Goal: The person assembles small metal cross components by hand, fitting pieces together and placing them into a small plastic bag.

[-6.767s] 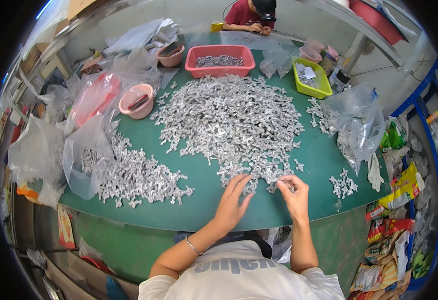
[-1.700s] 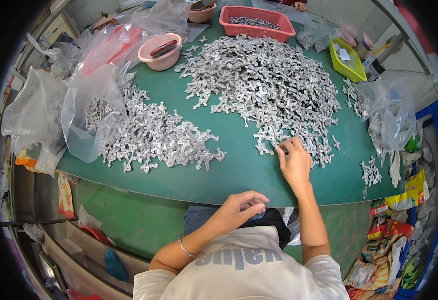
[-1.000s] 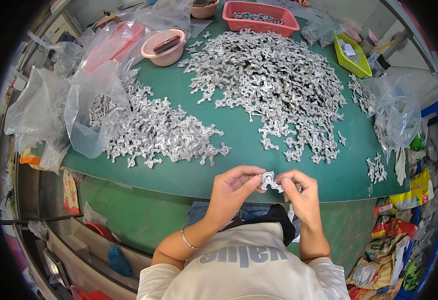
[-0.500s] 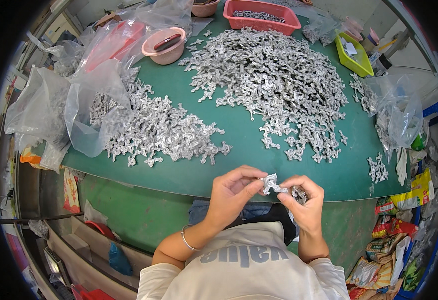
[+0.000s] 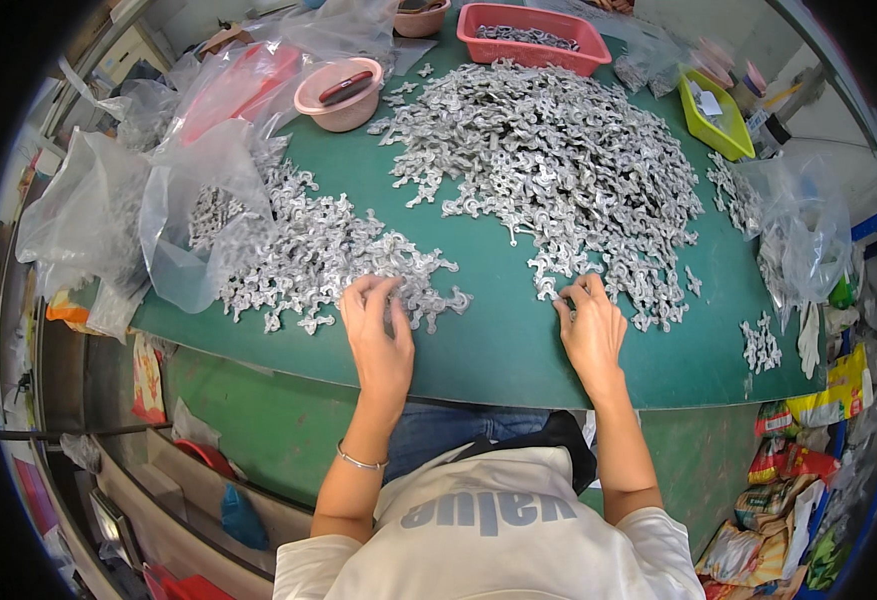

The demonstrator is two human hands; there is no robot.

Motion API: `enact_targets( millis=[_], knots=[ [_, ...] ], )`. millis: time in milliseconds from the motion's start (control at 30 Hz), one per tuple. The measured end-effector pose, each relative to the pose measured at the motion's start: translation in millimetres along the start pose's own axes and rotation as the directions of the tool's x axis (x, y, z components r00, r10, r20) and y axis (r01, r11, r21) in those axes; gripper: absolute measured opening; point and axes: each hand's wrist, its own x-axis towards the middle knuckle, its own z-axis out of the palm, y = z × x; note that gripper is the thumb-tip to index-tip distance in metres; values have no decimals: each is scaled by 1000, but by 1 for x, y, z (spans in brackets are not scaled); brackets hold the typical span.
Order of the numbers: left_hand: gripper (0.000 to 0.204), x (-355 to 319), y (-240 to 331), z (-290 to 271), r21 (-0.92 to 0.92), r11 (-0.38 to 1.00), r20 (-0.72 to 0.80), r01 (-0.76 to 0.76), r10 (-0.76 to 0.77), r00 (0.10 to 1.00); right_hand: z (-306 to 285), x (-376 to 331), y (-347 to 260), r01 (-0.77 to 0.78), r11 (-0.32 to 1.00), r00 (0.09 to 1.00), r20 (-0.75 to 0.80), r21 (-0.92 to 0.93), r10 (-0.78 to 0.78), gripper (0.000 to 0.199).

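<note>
My left hand (image 5: 378, 335) hovers at the right front edge of the smaller pile of silvery metal castings (image 5: 308, 240), with thumb and fingers apart and nothing visible between them. The castings are small, curved, branched pieces. At the front left tip of the larger pile of castings (image 5: 558, 150), my right hand (image 5: 592, 330) has its thumb and fingers closed at a small metal casting (image 5: 546, 286). Its fingertips partly cover their contact with that piece.
Clear plastic bags (image 5: 193, 230) lie at the left of the green table (image 5: 488, 350). Behind are a pink bowl (image 5: 343, 112) with a red-and-black tool and a red basket (image 5: 533, 52) of castings. A yellow-green basket (image 5: 708, 120) and a small casting group (image 5: 760, 343) are at right.
My hands have moved apart and forward from the table's front edge, left hand to the smaller pile, right hand to the larger. The casting held between them has left my left fingers.
</note>
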Motion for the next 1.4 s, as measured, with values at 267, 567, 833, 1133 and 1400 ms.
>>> enact_targets(
  millis=[267,567,833,1133,1400],
  knots=[
    [32,-16,40,-1,-437,888,360,145,25,932,-22,-28,-1,-141,713,989,74,687,124,4],
    [34,-24,66,7,-595,798,398,97,188,898,-49,-48,-16,-407,119,914,404,906,48,7],
    [23,-27,66,0,-633,728,471,264,92,877,-55,-56,-21,-318,109,948,319,942,15,10],
    [14,-19,42,2,-669,633,522,389,28,853,-24,-39,-13,-169,489,980,199,856,-9,8],
    [33,-18,34,3,-601,705,498,377,-39,866,-4,-18,-19,-310,301,942,333,902,-29,10]
  ],
)
